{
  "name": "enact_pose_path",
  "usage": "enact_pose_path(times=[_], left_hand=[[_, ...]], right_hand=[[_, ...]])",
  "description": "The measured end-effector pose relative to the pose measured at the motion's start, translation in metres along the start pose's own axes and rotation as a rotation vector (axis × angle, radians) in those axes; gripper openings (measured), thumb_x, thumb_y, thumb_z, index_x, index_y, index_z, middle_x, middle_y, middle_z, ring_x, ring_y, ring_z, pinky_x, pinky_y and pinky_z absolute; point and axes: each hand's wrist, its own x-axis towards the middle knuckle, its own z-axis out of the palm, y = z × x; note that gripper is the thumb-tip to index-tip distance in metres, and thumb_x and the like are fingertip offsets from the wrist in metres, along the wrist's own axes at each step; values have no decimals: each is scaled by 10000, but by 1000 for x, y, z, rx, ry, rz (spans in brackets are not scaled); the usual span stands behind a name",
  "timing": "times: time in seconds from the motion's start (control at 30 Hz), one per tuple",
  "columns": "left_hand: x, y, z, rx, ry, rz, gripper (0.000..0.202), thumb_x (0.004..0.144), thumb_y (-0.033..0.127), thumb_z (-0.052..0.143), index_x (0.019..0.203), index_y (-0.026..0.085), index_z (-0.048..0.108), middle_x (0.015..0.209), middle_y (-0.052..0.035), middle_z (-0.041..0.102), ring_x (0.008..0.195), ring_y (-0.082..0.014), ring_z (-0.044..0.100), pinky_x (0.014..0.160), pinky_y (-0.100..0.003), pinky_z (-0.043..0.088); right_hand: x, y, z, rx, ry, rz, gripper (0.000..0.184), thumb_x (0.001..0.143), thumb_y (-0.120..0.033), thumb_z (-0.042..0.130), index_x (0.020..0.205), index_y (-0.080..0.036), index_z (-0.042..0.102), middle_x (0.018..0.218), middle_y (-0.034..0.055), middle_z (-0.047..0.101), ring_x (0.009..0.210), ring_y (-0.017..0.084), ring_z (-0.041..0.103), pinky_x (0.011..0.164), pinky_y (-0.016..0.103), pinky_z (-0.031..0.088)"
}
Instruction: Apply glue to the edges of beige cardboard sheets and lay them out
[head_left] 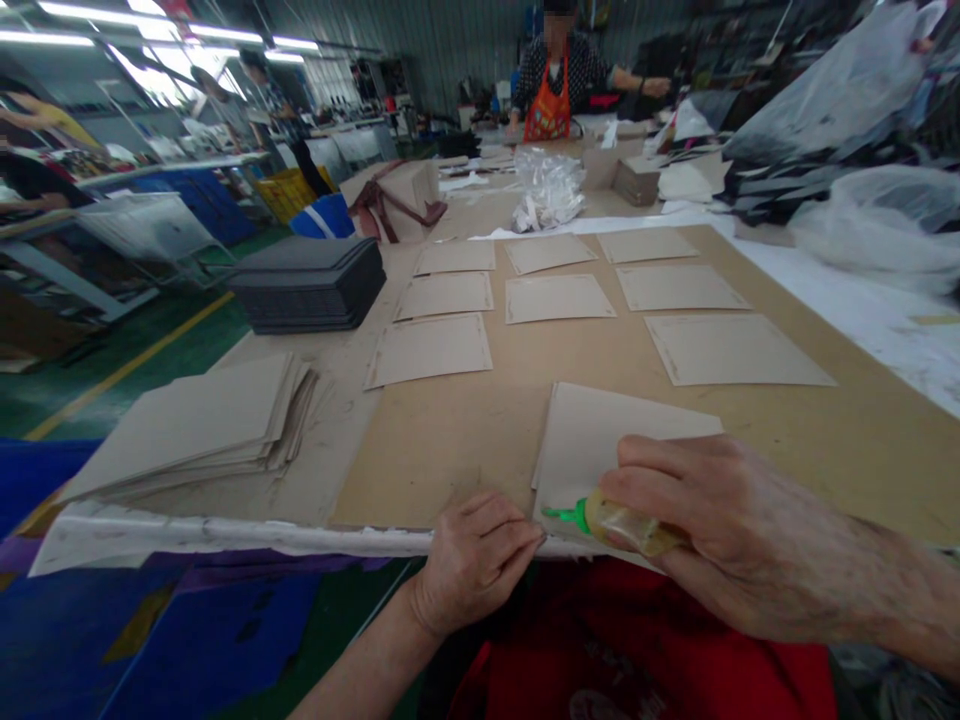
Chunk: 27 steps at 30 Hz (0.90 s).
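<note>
Bottle [626, 525] lies sideways in right grip [720, 530] above card [600, 430].

green nozzle [576, 515], beige sheets [607, 430], grey stack [307, 285], red cloth [720, 625]

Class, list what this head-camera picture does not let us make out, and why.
Head view:
Lower right of the nearest cardboard: hidden by the right hand and bottle.
Whether the left hand grips it: too blurred.
Lettering on the red garment: too small and dim.
What the orange-aproned co-worker handles: too distant and blurred.
</note>
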Motion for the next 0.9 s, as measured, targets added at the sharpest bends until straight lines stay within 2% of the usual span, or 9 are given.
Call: enact_pose_path(times=[0.2,0.37,0.6,0.9], left_hand=[[-2,-1,1,-10,6,-8,99,881,62,646,911,156,644,774,-25,641,696,-145,545,658,-278,461],[-4,-2,2,-11,-9,-25,96,879,69,651,900,163,641,773,-23,635,705,-148,548,657,-282,458],[-4,-2,2,-15,5,-20,113,867,61,667,909,162,638,780,-25,639,700,-148,548,653,-286,458],[-1,-1,1,-6,0,-8,111,877,51,637,899,160,628,751,-18,621,680,-145,531,632,-283,442]], right_hand=[[4,5,1,12,10,20,123,934,-98,459,890,-184,535,859,30,513,733,184,457,641,339,293],[6,5,1,60,-2,21,139,942,-90,471,870,-197,524,824,1,515,697,165,446,625,338,264],[7,7,1,24,-9,43,122,963,-137,481,865,-194,526,818,7,530,694,169,460,627,340,267],[14,31,-2,-120,76,165,227,1021,-341,482,889,-190,587,802,25,559,701,200,538,639,338,314]])
